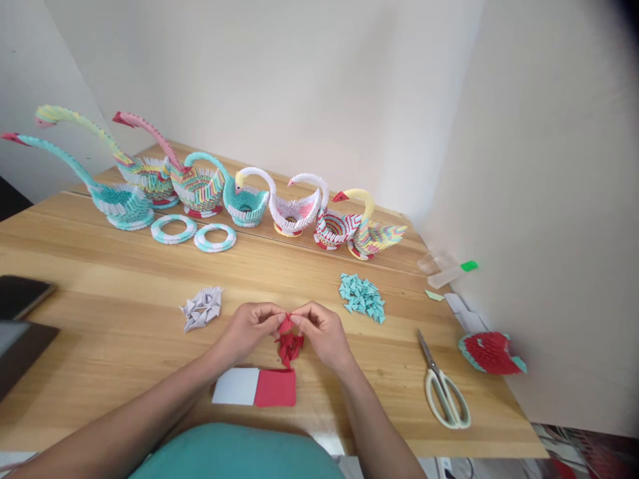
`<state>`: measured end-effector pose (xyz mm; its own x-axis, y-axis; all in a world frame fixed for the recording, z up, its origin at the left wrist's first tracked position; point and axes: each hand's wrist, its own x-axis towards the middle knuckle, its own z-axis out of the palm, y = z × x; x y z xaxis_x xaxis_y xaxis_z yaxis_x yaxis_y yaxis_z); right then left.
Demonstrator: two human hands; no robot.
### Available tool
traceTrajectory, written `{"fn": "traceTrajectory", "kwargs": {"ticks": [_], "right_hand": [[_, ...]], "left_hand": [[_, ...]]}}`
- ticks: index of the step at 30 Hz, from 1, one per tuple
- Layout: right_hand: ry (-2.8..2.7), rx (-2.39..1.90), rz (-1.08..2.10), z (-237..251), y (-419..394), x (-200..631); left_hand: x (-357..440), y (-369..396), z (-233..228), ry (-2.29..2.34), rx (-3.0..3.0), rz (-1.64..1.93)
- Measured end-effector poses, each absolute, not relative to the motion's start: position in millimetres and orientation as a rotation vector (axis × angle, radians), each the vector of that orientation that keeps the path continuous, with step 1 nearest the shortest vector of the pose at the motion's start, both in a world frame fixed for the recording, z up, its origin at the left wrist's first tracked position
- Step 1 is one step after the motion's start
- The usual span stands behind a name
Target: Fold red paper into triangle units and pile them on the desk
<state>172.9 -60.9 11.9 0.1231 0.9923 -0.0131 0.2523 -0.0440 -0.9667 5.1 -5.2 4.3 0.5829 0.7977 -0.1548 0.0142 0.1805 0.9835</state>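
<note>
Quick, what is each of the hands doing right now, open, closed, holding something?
Left hand: closed, fingers pinching the small red paper piece.
Right hand: closed, pinching the same red paper piece from the other side, above a pile of red folded pieces.

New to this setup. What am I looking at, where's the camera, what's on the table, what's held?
No machine here: a person's two bare hands, filmed by one camera worn on their head, looking down. The left hand and right hand meet over a small red folded paper piece, both pinching it, above a pile of red pieces. On the wooden table: a row of paper swans, two paper rings, grey pieces, teal pieces, red and white paper sheets, scissors.
</note>
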Motion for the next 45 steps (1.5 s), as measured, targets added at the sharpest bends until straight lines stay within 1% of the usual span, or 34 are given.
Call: {"fn": "traceTrajectory", "kwargs": {"ticks": [4, 7, 12, 16, 21, 27, 32, 35, 41, 45], "right_hand": [[-1.399, -1.486, 0.93, 15, -62, 174], [-1.543, -1.512, 0.769, 16, -62, 175], [-1.762, -1.524, 0.499, 16, -62, 177], [-1.857, -1.506, 0.418, 17, -63, 177], [-1.758, -1.537, 0.553, 18, -62, 178], [-1.435, -1.522, 0.698, 13, -61, 184], [-1.463, -1.462, 0.795, 13, -63, 174], [-1.415, -1.461, 0.863, 10, -63, 168], [-1.276, -1.518, 0.832, 7, -61, 166], [-1.248, -1.527, 0.86, 9, -61, 164]], "left_hand": [[4, -3, 6, 0.78, 1.144, 0.595], [5, -2, 6, 0.775, 1.095, 0.593], [7, -6, 3, 0.774, 1.261, 0.631], [6, -7, 3, 0.787, 1.4, 0.664], [3, -4, 7, 0.778, 1.559, 0.826], [3, -2, 5, 0.801, 1.079, 0.77], [6, -4, 3, 0.708, 0.87, 0.774], [8, -7, 4, 0.71, 0.895, 0.764], [8, -10, 4, 0.821, 1.048, 0.719], [10, -10, 2, 0.842, 1.135, 0.76]]}}
